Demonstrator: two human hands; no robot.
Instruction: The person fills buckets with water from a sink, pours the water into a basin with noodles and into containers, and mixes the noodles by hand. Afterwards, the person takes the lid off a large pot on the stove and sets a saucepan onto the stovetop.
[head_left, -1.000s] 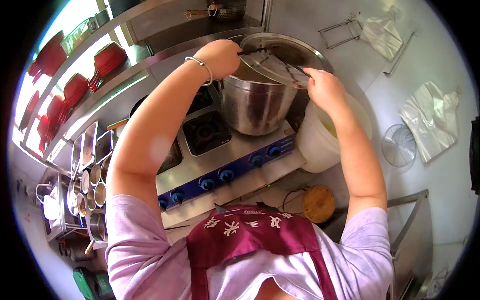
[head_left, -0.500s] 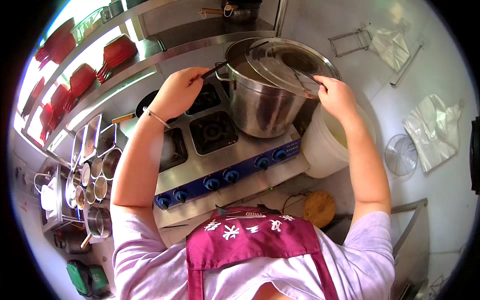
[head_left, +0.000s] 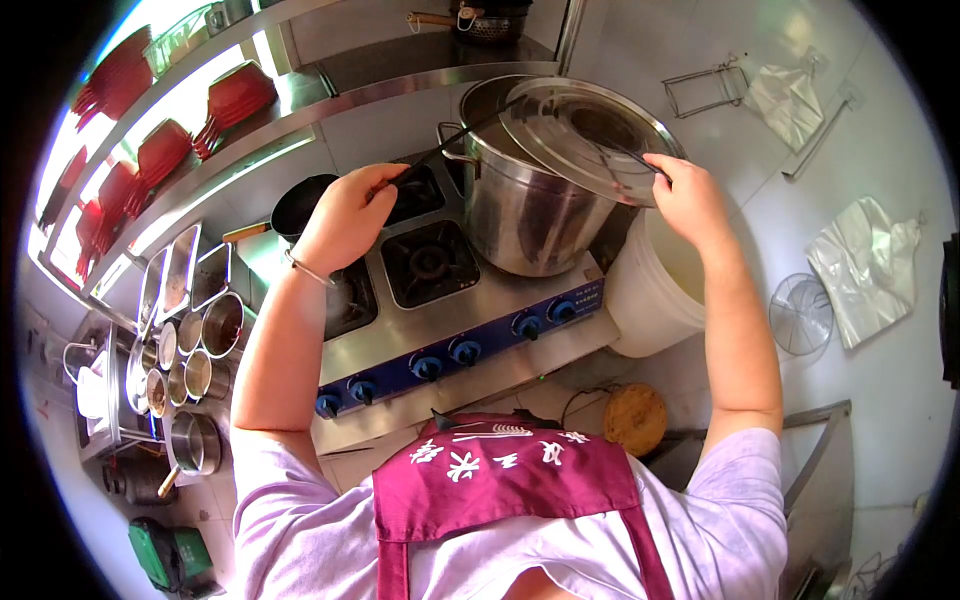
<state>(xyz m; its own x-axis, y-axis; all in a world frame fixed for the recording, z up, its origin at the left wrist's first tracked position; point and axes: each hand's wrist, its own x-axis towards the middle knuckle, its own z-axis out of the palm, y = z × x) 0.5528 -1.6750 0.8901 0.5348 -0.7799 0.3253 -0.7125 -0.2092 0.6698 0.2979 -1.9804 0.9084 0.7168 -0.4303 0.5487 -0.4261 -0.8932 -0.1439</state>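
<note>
A tall steel pot (head_left: pixel 535 225) stands at the back right of the stove, its mouth partly covered by a tilted round lid (head_left: pixel 560 130). My left hand (head_left: pixel 350 218), with a bracelet at the wrist, is closed on a thin dark stick (head_left: pixel 450 140) whose far end reaches over the pot's mouth by the lid. Closed at the lid's right edge, my right hand (head_left: pixel 690 197) grips a second thin dark stick (head_left: pixel 640 160) lying across the lid. What the sticks' far ends touch is unclear.
The stove (head_left: pixel 400 330) has blue knobs along its front. A dark pan (head_left: pixel 298 205) sits behind my left hand. Right of the pot is a white bucket (head_left: pixel 655 290). Red bowls (head_left: pixel 240 95) stack on the shelf (head_left: pixel 390 90). Small metal pots (head_left: pixel 195 443) stand left; a wire strainer (head_left: pixel 800 312) hangs right.
My left hand has moved left and down, away from the pot's rim, with its stick. My right hand has shifted slightly right and down.
</note>
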